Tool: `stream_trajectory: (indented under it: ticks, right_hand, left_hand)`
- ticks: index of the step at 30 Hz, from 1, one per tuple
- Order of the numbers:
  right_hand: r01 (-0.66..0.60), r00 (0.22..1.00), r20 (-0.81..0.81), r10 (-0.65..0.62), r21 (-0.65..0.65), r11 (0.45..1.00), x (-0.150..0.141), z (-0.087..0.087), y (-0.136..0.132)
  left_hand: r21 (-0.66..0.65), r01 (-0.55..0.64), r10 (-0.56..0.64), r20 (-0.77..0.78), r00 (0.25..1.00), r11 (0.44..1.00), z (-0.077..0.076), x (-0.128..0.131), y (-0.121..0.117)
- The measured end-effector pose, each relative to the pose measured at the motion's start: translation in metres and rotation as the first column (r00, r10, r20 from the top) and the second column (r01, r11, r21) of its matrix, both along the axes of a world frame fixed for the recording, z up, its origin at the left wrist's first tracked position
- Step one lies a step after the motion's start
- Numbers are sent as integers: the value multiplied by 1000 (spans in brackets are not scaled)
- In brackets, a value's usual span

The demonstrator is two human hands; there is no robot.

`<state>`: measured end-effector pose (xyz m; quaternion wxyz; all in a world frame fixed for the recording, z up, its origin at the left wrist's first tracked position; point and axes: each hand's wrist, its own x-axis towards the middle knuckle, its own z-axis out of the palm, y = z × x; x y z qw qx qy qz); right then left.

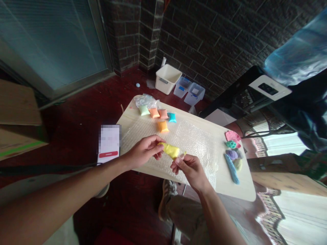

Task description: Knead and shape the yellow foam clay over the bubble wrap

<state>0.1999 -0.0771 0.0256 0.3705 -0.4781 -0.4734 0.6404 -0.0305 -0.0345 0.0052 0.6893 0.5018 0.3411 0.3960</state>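
Note:
Between my two hands is a small yellow packet of what looks like modelling clay (pixel 171 150), in a clear wrapper. My left hand (pixel 149 147) pinches its left end. The clear plastic at its right end is pinched by my right hand (pixel 187 167). Both hands are above a sheet of bubble wrap (pixel 195 143) on a pale table (pixel 245 190). Just beyond them lies an orange packet (pixel 162 126). Behind it sit a light green packet (pixel 144 110), two more orange-toned packets (pixel 154 113) and a turquoise packet (pixel 172 117).
Shaped clay pieces lie at the table's right: pink (pixel 233 136), green (pixel 230 144), purple (pixel 232 154) and a long blue strip (pixel 232 169). Crumpled clear plastic (pixel 146 101) is at the far left corner. A phone (pixel 109 143) stands at the left edge. Bins (pixel 167 80) stand on the floor beyond.

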Motion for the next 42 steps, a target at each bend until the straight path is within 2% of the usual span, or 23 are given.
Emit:
stream_trajectory:
  ticks: [5, 8, 13, 18, 21, 23, 27, 30, 35, 40, 42]
  right_hand:
    - [79, 993, -84, -81, -19, 997, -4, -1, -6]
    - [71, 991, -111, -75, -37, 997, -7, 0, -8]
    - [-25, 996, -85, 22, -36, 999, -4, 7, -8]
    - [-114, 985, -134, 111, -19, 993, -1, 8, -10]
    - [-187, 978, -92, 186, -10, 982, 0, 5, -9]
    - [-166, 985, -51, 165, -9, 986, 0, 5, -8]
    - [-48, 998, -36, 47, -30, 998, -3, 5, -7]
    - [-33, 999, -42, 32, -13, 999, -6, 7, -7]
    - [-121, 991, -52, 119, -28, 992, -4, 12, -8]
    - [-204, 979, -30, 203, -28, 979, -1, 11, -10]
    - [-199, 980, -18, 199, -39, 979, -1, 9, -9]
  left_hand:
    - [-171, 58, -44, 80, 996, 984, 5, -1, -3]
    - [-249, 63, -30, 136, 990, 967, 6, 0, -4]
    - [-256, 76, -34, 166, 985, 964, 4, -1, -4]
    - [-267, 183, -146, 151, 978, 946, 1, -3, 0]
    - [-290, 166, -123, 159, 980, 943, 1, -4, 1]
    - [-299, 145, -99, 163, 982, 943, 3, -4, 1]
    - [-265, 194, -158, 151, 976, 944, 8, -6, 1]
    - [-213, 225, -200, 135, 971, 951, 9, -8, 1]
    - [-153, 259, -248, 86, 965, 954, 8, -11, 5]
    - [-126, 216, -212, 43, 976, 968, 3, -13, 10]
    - [-118, 184, -180, 51, 982, 976, 1, -13, 11]
